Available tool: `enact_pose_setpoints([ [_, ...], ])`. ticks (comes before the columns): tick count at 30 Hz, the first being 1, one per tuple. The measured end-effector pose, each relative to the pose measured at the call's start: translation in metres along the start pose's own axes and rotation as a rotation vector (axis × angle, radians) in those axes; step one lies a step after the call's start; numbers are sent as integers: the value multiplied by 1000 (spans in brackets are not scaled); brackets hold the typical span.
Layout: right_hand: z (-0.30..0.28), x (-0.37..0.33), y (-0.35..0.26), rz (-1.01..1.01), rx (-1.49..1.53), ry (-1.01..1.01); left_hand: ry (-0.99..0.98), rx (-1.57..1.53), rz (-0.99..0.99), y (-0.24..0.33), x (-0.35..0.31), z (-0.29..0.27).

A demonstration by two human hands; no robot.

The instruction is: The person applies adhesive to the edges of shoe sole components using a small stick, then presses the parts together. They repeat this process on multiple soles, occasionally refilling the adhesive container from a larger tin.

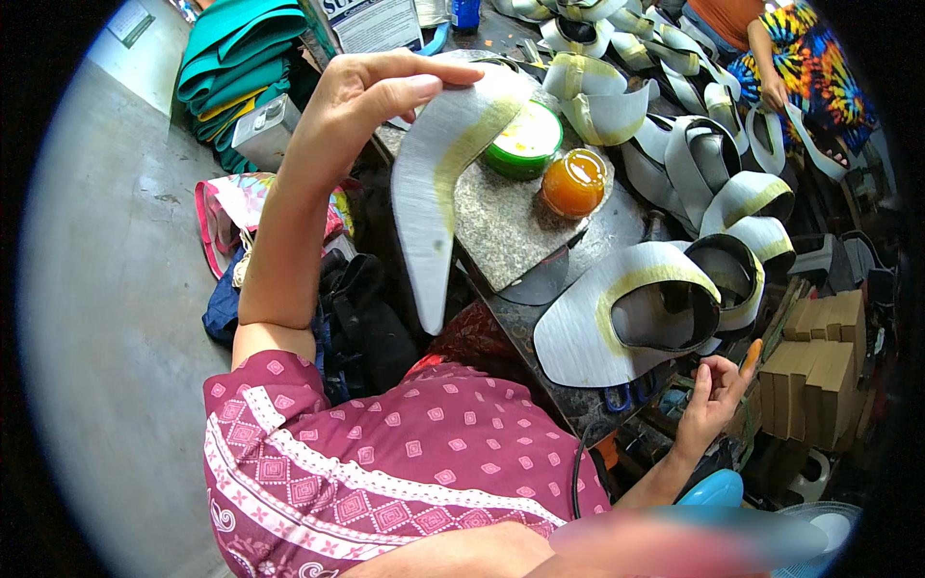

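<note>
My left hand [352,101] pinches the top end of a curved grey shoe-upper piece [420,193] with a yellowish band along its inner edge. The piece hangs down past the near-left side of a speckled stone slab [496,246]. On the slab stand a round green tub [520,166] with a white top and a small jar of shiny orange stuff [574,183]. My right hand [711,409] is held beside the bench at the right, empty. Its forefinger stretches up with an orange-smeared tip; the other fingers are partly bent. Nearest to it lies a looped grey upper [578,332].
Many looped grey uppers [694,154] are heaped along the bench's far right. Blue scissor-like handles [626,395] lie by the front edge. Cardboard boxes [819,376] stand at the right. Green folded sheets [236,58] are stacked far left. Another person's hand [775,91] shows at the far right.
</note>
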State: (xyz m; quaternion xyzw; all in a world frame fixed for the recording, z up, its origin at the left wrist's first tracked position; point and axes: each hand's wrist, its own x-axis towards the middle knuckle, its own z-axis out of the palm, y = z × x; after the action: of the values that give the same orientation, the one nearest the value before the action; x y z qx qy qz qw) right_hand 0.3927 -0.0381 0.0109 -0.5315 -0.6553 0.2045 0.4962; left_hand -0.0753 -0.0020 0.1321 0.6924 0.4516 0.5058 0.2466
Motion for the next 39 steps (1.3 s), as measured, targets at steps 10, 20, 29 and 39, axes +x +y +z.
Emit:
enact_pose_setpoints([
  [10,-9,6,-3,-74,-13,94,268,267,56,-7,51,-47],
  [20,-4,8,-5,-133,-64,84,106,356,167,-96,143,-111],
  [29,-2,15,-19,-81,-59,84,-346,462,-46,-195,190,-105],
  [39,-17,-1,-5,-74,-187,92,-481,633,-135,-250,237,-37],
])
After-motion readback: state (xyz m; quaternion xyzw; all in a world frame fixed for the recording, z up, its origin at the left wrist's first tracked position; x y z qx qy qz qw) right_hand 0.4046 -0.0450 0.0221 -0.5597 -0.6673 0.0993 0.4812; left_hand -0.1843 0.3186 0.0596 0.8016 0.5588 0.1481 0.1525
